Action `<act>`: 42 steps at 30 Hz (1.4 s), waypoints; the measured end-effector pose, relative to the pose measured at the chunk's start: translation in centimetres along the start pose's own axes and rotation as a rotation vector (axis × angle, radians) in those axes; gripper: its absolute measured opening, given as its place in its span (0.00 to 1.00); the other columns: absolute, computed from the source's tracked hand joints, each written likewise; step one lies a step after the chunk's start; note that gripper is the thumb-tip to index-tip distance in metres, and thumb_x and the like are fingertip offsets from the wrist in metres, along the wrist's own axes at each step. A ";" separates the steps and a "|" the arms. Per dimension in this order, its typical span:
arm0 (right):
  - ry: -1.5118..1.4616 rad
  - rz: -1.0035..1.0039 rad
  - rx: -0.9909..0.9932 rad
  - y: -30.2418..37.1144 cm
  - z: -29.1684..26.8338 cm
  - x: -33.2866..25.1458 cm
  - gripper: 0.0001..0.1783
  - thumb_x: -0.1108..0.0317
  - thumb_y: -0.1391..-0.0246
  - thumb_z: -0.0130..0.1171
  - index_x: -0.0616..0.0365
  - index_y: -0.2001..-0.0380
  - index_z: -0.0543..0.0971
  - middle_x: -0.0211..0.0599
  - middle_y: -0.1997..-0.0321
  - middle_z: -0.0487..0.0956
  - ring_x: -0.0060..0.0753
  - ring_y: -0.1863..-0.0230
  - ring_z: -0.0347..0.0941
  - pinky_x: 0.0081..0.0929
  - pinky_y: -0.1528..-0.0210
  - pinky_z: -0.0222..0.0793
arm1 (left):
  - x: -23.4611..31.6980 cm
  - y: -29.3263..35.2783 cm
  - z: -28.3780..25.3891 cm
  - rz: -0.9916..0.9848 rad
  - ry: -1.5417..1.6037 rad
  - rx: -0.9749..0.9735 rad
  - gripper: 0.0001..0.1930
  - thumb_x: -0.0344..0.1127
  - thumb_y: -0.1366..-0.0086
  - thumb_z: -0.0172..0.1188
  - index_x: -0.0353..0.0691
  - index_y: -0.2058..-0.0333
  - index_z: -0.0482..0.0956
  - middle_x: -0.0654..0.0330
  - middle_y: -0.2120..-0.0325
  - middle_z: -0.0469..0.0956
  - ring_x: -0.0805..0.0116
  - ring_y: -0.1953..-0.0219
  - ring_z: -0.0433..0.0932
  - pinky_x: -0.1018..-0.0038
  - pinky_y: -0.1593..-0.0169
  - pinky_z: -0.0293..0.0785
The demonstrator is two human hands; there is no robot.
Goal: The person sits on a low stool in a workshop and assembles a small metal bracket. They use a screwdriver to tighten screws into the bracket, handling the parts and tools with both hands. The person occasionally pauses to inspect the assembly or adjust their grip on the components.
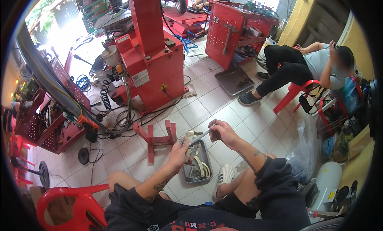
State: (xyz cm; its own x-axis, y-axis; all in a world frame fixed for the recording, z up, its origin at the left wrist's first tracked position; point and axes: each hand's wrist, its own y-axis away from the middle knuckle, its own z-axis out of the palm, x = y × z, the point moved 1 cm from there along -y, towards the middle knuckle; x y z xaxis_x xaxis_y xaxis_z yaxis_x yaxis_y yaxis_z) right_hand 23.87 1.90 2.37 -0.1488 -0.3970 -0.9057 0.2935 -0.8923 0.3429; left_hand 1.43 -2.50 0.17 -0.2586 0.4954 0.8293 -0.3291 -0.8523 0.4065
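Observation:
Over a grey tray (204, 151), I hold both hands out in front of my knees. My left hand (179, 154) is closed round a pale, cream-coloured part (189, 136), whose exact kind I cannot make out. The fingers of my right hand (224, 133) pinch the upper end of a slim grey rod (202, 136). Its lower end meets the pale part by my left fingers. Beneath lie several small metal pieces and a curved cream-coloured part (204, 167), inside the tray. A small dark piece (198, 133) shows beside the rod; its attachment is unclear.
A red metal stand (151, 140) is left of the tray, before a large red machine (153, 71). Cables cross the tiled floor. Another person (295, 65) sits at right near a dark drip tray (234, 81) and a red tool cart (223, 31). Red chair (72, 195) at lower left.

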 end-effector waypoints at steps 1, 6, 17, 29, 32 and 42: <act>-0.032 0.009 -0.055 0.3 -0.1 0.1 0.05 0.71 0.40 0.47 0.58 0.63 0.72 0.35 0.76 0.77 0.26 0.74 0.75 0.25 0.68 0.73 | 0.1 -0.1 0.0 0.014 0.030 0.061 0.14 0.38 0.24 0.41 0.42 0.45 0.64 0.63 0.68 0.77 0.77 0.82 0.70 0.76 0.80 0.69; 0.015 0.108 -0.383 1.5 1.4 0.8 0.05 0.72 0.42 0.47 0.58 0.63 0.71 0.35 0.73 0.77 0.27 0.72 0.75 0.25 0.64 0.73 | 0.8 -0.7 -0.9 0.151 0.092 0.207 0.14 0.40 0.24 0.40 0.44 0.46 0.67 0.58 0.61 0.78 0.74 0.79 0.71 0.76 0.77 0.72; 0.378 0.148 -0.291 0.7 1.9 0.9 0.05 0.74 0.46 0.52 0.59 0.66 0.73 0.30 0.78 0.75 0.21 0.76 0.72 0.19 0.73 0.66 | 0.1 -0.5 -0.9 0.101 -0.079 0.289 0.15 0.38 0.24 0.39 0.40 0.44 0.64 0.58 0.65 0.79 0.77 0.83 0.69 0.77 0.81 0.68; -0.010 -0.037 -0.081 0.1 -1.1 0.8 0.02 0.75 0.51 0.53 0.58 0.72 0.73 0.31 0.78 0.75 0.19 0.77 0.70 0.17 0.73 0.65 | 0.8 0.5 0.8 0.018 -0.043 0.059 0.16 0.36 0.25 0.43 0.40 0.42 0.64 0.58 0.63 0.79 0.74 0.78 0.74 0.77 0.77 0.72; 0.119 0.013 -0.376 1.2 1.0 0.5 0.03 0.74 0.54 0.55 0.57 0.75 0.71 0.29 0.77 0.75 0.20 0.77 0.72 0.18 0.73 0.66 | 0.5 -0.2 -0.4 0.130 0.067 0.160 0.16 0.36 0.25 0.43 0.40 0.42 0.64 0.56 0.62 0.79 0.74 0.80 0.73 0.76 0.78 0.72; 0.372 0.160 -0.351 0.9 2.5 1.9 0.04 0.75 0.53 0.56 0.60 0.72 0.72 0.29 0.77 0.75 0.21 0.76 0.73 0.21 0.71 0.70 | -0.6 -0.4 -0.8 0.072 -0.096 0.174 0.16 0.35 0.25 0.42 0.40 0.42 0.62 0.58 0.66 0.78 0.77 0.84 0.69 0.77 0.81 0.68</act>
State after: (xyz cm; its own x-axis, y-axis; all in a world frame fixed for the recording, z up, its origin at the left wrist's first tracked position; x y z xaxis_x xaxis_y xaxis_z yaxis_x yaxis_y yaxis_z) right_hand 21.49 -0.17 1.52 0.2498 -0.3626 -0.8979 0.5930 -0.6758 0.4378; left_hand 1.01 -2.31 -0.82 -0.1857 0.4207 0.8880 -0.1486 -0.9053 0.3978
